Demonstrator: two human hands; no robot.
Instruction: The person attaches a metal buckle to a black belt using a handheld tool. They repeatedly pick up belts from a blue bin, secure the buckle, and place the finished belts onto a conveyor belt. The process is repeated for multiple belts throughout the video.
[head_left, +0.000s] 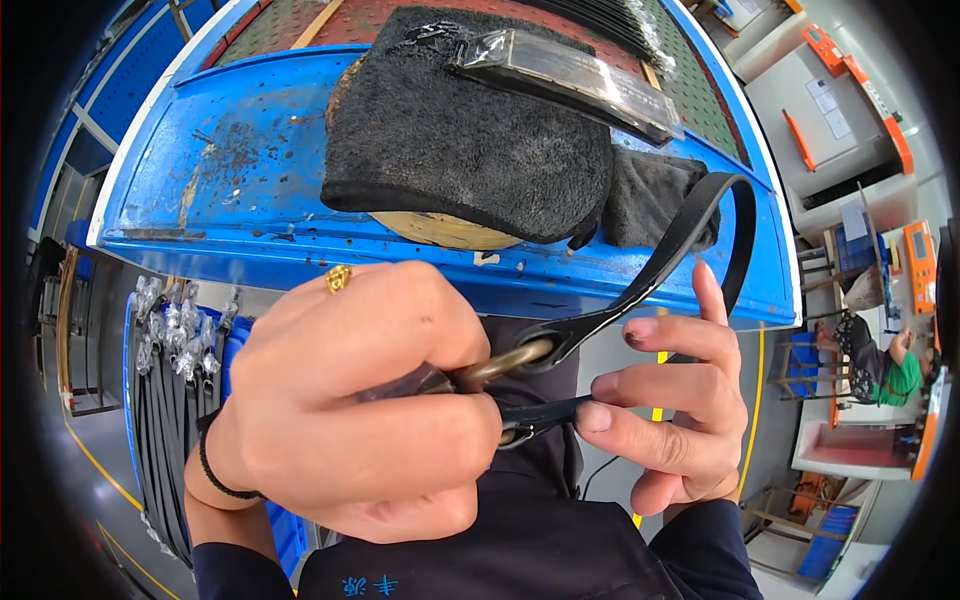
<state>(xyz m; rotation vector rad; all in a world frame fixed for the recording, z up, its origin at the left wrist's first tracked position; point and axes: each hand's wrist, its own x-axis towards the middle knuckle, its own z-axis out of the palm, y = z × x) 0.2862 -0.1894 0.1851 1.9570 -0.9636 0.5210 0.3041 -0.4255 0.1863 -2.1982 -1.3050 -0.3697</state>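
Observation:
My left hand [370,400] is closed in a fist around a dark piece at the end of a brass-coloured metal ring [508,364]; most of that piece is hidden by the fingers. The ring passes through an opening in a narrow black leather strap [665,262], which rises in a loop above my right hand and bends back down behind it. With bent fingers, my right hand [675,415] holds a lower part of the same strap between the fingertips. Its upper fingers are spread beside the loop. Dark smudges mark some fingertips.
Ahead stands a blue workbench [250,150], bearing a black cloth [470,130] over a round wooden piece [445,230] and a clear plastic-wrapped block [570,80]. Several black straps with wrapped ends [170,430] hang at the left. At far right, a person in green [895,375] sits by machines.

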